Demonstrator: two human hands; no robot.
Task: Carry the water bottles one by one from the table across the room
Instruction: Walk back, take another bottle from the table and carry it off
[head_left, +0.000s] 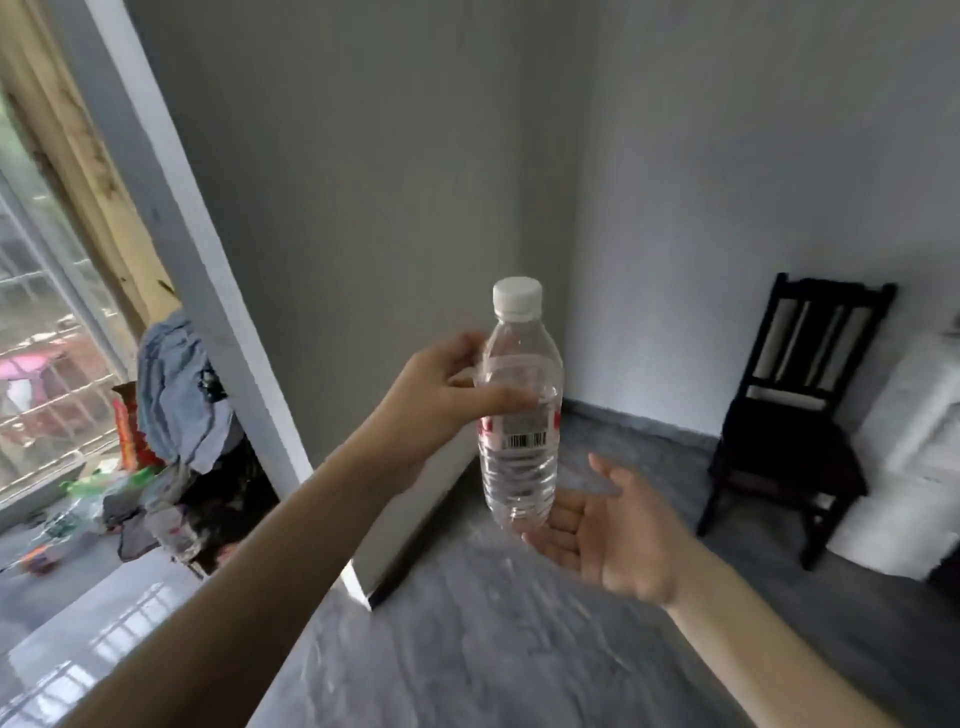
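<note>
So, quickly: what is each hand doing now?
Left hand: holding the bottle.
Right hand: open under the bottle, gripping nothing.

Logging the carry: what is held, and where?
The left hand grips the water bottle round its upper body; the right hand is open under its base.

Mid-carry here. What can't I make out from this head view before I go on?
- Table and remaining bottles: out of frame, so the count left is unknown.
- Right hand: open under the water bottle; whether it touches the base is unclear.
- Bottle label: partly covered by the left hand, print too small to read.
- Pile by the window: blurred.
- White furniture beside the chair: cut by right edge.
</note>
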